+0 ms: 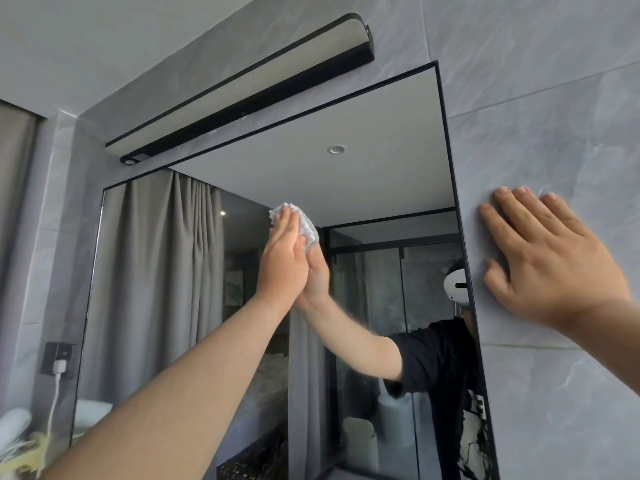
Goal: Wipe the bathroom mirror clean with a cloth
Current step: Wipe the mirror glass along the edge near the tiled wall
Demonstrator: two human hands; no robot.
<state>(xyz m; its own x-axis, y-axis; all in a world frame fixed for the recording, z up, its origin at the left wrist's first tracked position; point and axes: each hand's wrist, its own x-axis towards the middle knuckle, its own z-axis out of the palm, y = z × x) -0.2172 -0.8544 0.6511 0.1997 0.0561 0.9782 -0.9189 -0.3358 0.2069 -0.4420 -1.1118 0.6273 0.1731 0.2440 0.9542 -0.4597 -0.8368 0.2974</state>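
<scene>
A large black-framed mirror (363,140) hangs on the grey tiled wall. My left hand (282,258) is raised with straight fingers and presses a crumpled white cloth (308,226) flat against the glass near the mirror's middle. The cloth shows above and to the right of my fingers, doubled by its reflection. My right hand (547,258) lies flat with spread fingers on the wall tile just right of the mirror's frame, holding nothing. The mirror reflects my arm, a person in a dark shirt, grey curtains and a glass shower screen.
A black bar lamp (249,88) is fixed above the mirror. On the left wall a socket (57,362) holds a white plug with a hanging cable. Pale objects (17,441) sit at the lower left. Grey tile wall (554,98) extends to the right.
</scene>
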